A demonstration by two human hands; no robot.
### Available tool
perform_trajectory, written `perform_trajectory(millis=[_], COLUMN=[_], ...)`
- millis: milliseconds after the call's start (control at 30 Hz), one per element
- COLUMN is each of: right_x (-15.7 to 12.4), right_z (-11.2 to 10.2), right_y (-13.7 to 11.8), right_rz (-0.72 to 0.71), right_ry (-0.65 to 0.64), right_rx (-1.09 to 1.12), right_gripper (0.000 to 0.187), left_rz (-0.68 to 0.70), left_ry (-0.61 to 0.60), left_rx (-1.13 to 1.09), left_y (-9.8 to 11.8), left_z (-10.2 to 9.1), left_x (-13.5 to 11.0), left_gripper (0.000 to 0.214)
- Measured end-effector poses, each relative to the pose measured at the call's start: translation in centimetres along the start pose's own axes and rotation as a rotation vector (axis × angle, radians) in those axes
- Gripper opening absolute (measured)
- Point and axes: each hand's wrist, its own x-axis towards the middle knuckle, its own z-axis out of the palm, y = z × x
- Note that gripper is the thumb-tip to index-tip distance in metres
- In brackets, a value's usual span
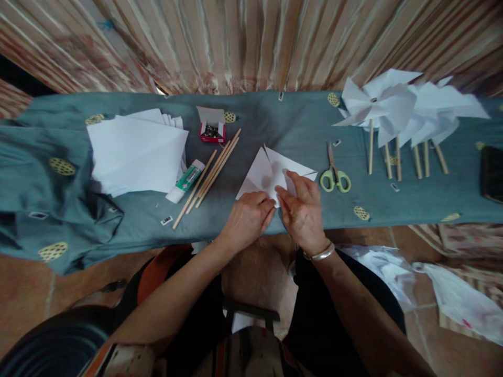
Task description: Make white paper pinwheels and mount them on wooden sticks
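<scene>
A folded white paper sheet (264, 172) lies on the teal cloth (298, 125) near its front edge. My left hand (248, 220) presses on the paper's near corner with its fingers curled closed. My right hand (302, 209) pinches the same sheet, thumb and fingers closed on a folded flap. A silver bangle sits on my right wrist. Both hands touch each other over the paper's near edge.
A stack of white paper (137, 149) lies at the left, with a glue stick (185, 181), several wooden sticks (210, 175) and a small red box of pins (212, 131) beside it. Green scissors (335, 175) and finished paper pinwheels (396, 112) lie to the right.
</scene>
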Motion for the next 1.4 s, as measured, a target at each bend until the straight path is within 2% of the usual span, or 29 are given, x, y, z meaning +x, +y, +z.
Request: perform_trajectory(millis=[200, 500, 700, 767, 867, 1033, 1233, 1400], right_x=[0.0, -0.5, 0.7, 1.7, 3.0, 3.7, 2.6, 0.5], right_z=[-0.1, 0.5, -1.2, -1.4, -1.1, -1.0, -2.2, -2.7], right_y=[-0.4, -0.4, 1.9, 3.1, 4.2, 4.0, 4.3, 3.6], right_rz=[0.013, 0.024, 0.130, 0.146, 0.157, 0.159, 0.180, 0.187], right_ry=[-0.057, -0.055, 0.001, 0.007, -0.058, -0.110, -0.092, -0.106], right_rx=[-0.035, 0.071, 0.289, 0.244, 0.070, -0.110, -0.064, 0.040], right_gripper=[0.027, 0.033, 0.034, 0.039, 0.045, 0.045, 0.039, 0.035], left_rz=[0.010, 0.009, -0.011, -0.010, -0.017, 0.007, -0.004, -0.038], left_ry=[0.005, 0.016, 0.012, 0.005, 0.004, 0.033, 0.138, 0.215], left_rx=[0.011, -0.038, -0.037, -0.032, -0.019, -0.026, 0.014, 0.016], left_y=[0.0, -0.3, -0.3, -0.3, -0.3, -0.7, -2.5, -3.5], left_z=[-0.1, 0.2, 0.1, 0.1, 0.1, -0.3, -1.9, -3.1], left_x=[0.1, 0.0, 0.0, 0.1, 0.2, 0.1, -0.9, -1.8], left_gripper=[0.019, 0.017, 0.017, 0.017, 0.016, 0.020, 0.028, 0.032])
